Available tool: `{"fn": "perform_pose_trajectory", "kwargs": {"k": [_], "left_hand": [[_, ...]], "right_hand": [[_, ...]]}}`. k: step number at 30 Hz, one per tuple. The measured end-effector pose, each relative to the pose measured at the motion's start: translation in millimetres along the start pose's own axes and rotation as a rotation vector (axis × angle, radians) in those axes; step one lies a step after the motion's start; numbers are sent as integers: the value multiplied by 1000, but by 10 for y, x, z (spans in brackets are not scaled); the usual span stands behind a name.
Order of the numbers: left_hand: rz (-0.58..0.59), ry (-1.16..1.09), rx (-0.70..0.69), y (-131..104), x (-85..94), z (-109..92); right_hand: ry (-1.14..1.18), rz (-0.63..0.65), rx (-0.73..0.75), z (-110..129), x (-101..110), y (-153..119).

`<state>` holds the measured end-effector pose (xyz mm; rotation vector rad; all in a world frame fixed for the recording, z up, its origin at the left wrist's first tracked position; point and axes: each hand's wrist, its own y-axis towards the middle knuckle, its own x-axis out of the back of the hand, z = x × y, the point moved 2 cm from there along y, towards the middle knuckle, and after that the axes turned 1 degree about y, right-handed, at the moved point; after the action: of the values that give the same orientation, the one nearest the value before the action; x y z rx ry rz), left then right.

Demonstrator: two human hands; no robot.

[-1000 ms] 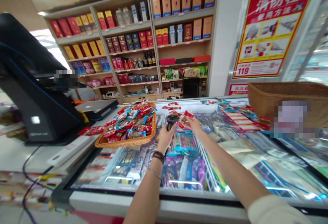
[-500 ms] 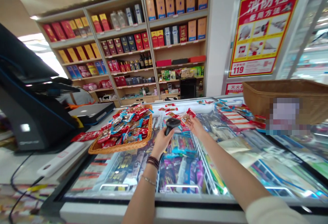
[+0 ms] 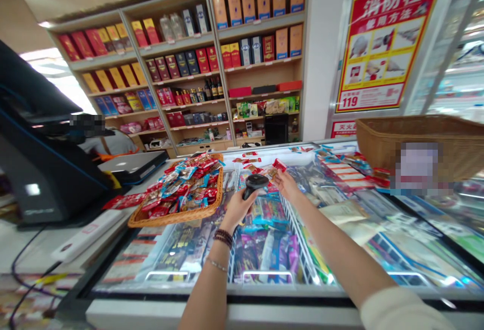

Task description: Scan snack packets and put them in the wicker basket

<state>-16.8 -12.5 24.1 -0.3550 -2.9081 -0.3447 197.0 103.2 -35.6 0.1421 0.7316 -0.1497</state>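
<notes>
My left hand (image 3: 237, 210) is wrapped round the handle of a black barcode scanner (image 3: 257, 181), whose head points toward my other hand. Between the fingers of my right hand (image 3: 285, 184) is a small red snack packet (image 3: 279, 165), just to the right of the scanner head. Both hands are over the glass top of a chest freezer (image 3: 260, 275). Several more loose snack packets (image 3: 247, 160) lie on the glass beyond the scanner. To the left, a wicker basket (image 3: 177, 217) is heaped with red and blue packets of a similar look.
A dark checkout terminal (image 3: 49, 169) and a flat scale (image 3: 132, 165) stand at the left. At the right is a large brown basket (image 3: 378, 141) with loose packets beside it. Shelves of boxes (image 3: 181, 68) line the back wall, next to a red fire-hydrant poster (image 3: 385, 43).
The view has shifted very slightly. Both hands keep nearly the same places, with the scanner and the packet still held.
</notes>
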Motion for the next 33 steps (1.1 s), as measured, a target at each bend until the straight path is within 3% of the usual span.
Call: {"fn": "perform_pose_trajectory", "kwargs": {"k": [11,20,24,29,33], "left_hand": [[-12,-20,-5,1,-3,26],[-50,-55,-9,2,-8,14],[-163,-92,-11,43,8,-22],[-303,-158,-50,109,236,-188],[-423,-119,-102,80,666,-369]], "right_hand": [[-38,109,45,101,-8,-185],[-52,13,5,147,-89,-187],[-70,-107,-28,169,-173,-191],[-208,-384,-187,188,-330,14],[-295,-314,-156,117,-676,171]]}}
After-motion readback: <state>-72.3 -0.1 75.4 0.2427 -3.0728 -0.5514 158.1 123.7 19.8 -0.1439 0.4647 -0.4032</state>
